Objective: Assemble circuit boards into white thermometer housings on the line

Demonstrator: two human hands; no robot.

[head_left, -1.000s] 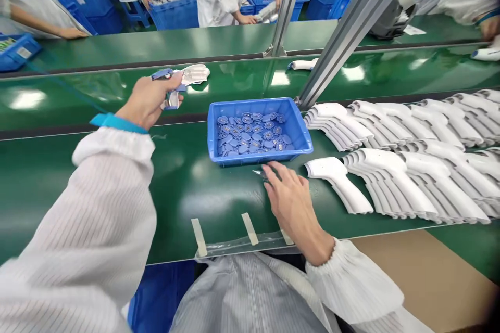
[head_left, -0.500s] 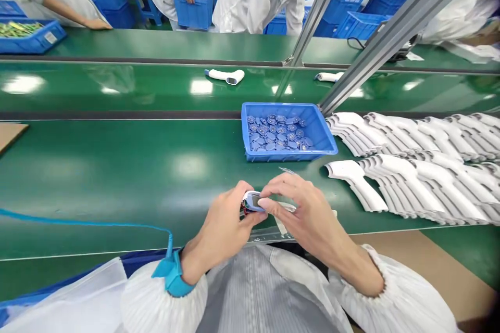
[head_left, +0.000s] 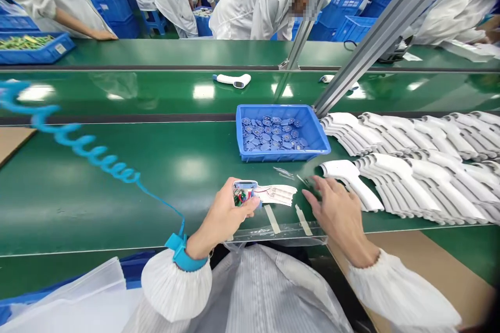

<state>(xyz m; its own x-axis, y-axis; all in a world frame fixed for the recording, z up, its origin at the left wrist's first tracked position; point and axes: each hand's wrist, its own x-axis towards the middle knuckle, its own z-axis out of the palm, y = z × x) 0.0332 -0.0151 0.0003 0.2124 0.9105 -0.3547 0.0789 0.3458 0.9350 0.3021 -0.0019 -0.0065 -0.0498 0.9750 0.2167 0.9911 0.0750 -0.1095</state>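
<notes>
My left hand [head_left: 226, 213] grips a white infrared thermometer housing [head_left: 275, 195] at the belt's near edge, with its blue-rimmed display end and coloured wires showing by my fingers. My right hand [head_left: 336, 213] is spread open just right of it, holding nothing. Its fingertips are close to a thin metal strip [head_left: 303, 182] on the green belt. Slender metal tweezers [head_left: 283, 173] lie a little further left. The blue tray [head_left: 239, 135] stands beyond my hands, filled with small blue parts [head_left: 269, 132]. Stacked white housings [head_left: 406, 177] lie right of my right hand.
A blue coiled cord [head_left: 89, 151] runs from my left wrist strap [head_left: 179, 252] across the belt. Aluminium posts [head_left: 394, 15] rise behind the tray. Finished thermometers [head_left: 232, 80] lie on the far belt. A co-worker's hand [head_left: 103, 35] rests beyond, near a tray of green boards [head_left: 25, 44].
My right hand has let go of the housing and moved right. The housing now shows its full length from my left hand. The view has shifted slightly.
</notes>
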